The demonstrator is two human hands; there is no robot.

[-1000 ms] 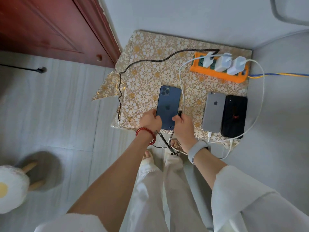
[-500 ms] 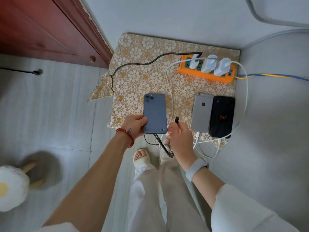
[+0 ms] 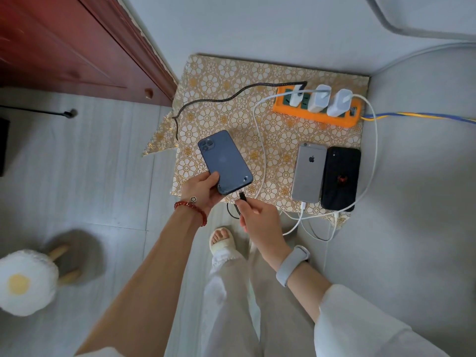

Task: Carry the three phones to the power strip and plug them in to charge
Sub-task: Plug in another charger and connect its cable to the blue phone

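My left hand (image 3: 203, 190) grips the bottom end of a blue phone (image 3: 224, 161), held face down and tilted over the front of the small table. My right hand (image 3: 257, 219) pinches the black cable's plug (image 3: 242, 196), whose tip sits right at the blue phone's bottom edge. A silver phone (image 3: 309, 172) and a black phone (image 3: 340, 177) lie face down side by side on the table, each with a white cable at its near end. The orange power strip (image 3: 315, 113) at the back carries three white chargers.
The table wears a gold floral cloth (image 3: 226, 73) and stands in a grey wall corner. A red wooden door (image 3: 77, 47) is to the left. White cables loop off the table's front edge (image 3: 316, 228). A fried-egg stool (image 3: 25, 282) stands at the lower left on the tiled floor.
The blue phone has been lifted off the table and turned, its bottom end now toward my right hand. The black plug has moved up to the phone's bottom edge.
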